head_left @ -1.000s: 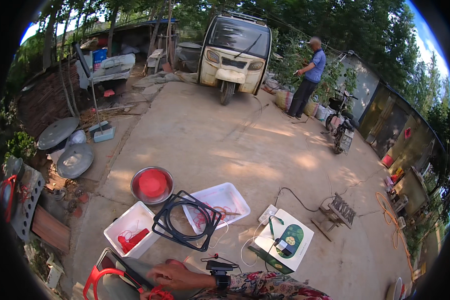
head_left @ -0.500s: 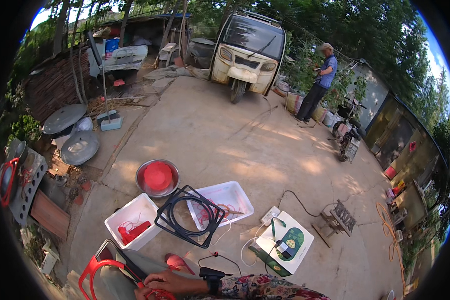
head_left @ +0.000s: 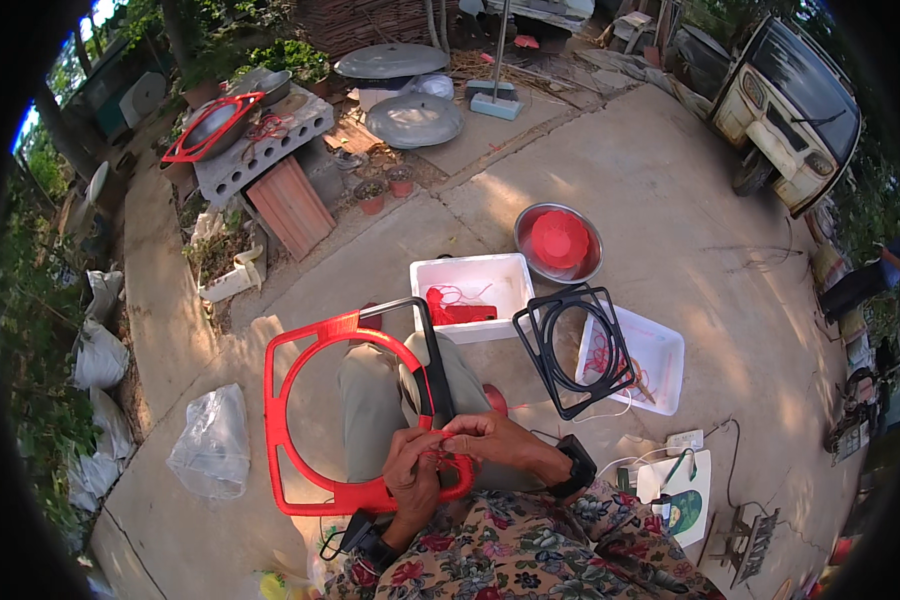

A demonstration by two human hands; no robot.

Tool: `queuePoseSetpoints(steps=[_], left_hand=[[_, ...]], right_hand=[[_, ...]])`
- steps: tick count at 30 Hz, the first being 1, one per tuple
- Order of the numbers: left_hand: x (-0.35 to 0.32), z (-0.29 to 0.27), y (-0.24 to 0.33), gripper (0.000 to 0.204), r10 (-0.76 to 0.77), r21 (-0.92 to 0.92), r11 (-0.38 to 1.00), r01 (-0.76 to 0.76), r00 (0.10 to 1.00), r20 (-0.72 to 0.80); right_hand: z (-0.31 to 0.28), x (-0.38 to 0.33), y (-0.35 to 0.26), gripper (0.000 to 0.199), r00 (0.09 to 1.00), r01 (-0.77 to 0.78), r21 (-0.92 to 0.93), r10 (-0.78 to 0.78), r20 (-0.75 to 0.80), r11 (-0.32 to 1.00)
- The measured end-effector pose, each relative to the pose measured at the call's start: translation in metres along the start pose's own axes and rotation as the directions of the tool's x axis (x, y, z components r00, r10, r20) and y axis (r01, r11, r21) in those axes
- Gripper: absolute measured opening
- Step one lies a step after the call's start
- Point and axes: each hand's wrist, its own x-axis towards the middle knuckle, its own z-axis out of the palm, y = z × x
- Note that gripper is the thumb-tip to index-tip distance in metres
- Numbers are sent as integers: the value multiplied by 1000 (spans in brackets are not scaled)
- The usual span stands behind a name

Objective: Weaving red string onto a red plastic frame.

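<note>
Fingers [head_left: 467, 424] of the right hand [head_left: 505, 443] met those of the left hand [head_left: 413, 478], curled in at the lower right of the red-wrapped frame [head_left: 355, 496], which rested partly over the legs [head_left: 370, 410]; whether they pinched a strand I couldn't tell from my feed. A slack hold, I judged, could let the wrapping [head_left: 276, 420] loosen, and shifting legs could tip the frame. Below spread cracked concrete [head_left: 690, 230] in an outdoor yard, a white box [head_left: 495, 331] and a three-wheeler [head_left: 785, 125] beyond.
</note>
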Motion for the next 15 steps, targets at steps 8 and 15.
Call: queuePoseSetpoints(steps=[8,15], left_hand=[[0,0,2,23,-106,17,994,108,991,-77],[-2,1,-5,22,-104,-28,994,102,991,-87]], right_hand=[[6,-14,-23,23,964,121,103,-92,-249,987],[-51,-26,-59,17,843,517,493,-319,-433,700]])
